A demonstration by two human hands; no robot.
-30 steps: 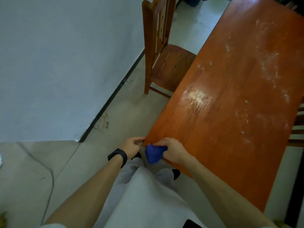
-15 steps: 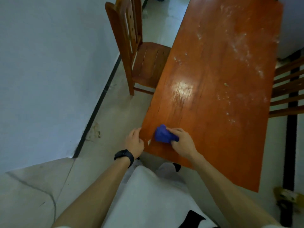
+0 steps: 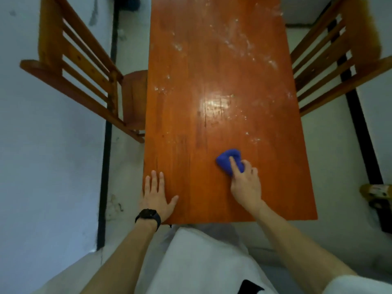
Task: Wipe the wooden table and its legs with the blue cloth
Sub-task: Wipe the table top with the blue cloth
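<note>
Nearest to me, my left hand (image 3: 156,195) lies flat with fingers spread on the near-left corner of the wooden table (image 3: 174,115), a black watch (image 3: 148,216) on its wrist. It holds nothing and only braces me.

A little further in and to the right, my right hand (image 3: 246,185) grips the bunched blue cloth (image 3: 228,160) and presses it on the tabletop, forefinger laid over the top and the other fingers curled round its far side.

The table's long axis runs straight away from me. The white powdery smears (image 3: 239,45) lie beyond the cloth, scattered up the middle and thickest toward the far right. So I judge the coming strokes go forward along the length, and the right hand, already holding the cloth, is the nearer one to that mess.

A wooden chair (image 3: 80,66) stands on the left side and another (image 3: 331,66) on the right. The table's legs are hidden under the top.
</note>
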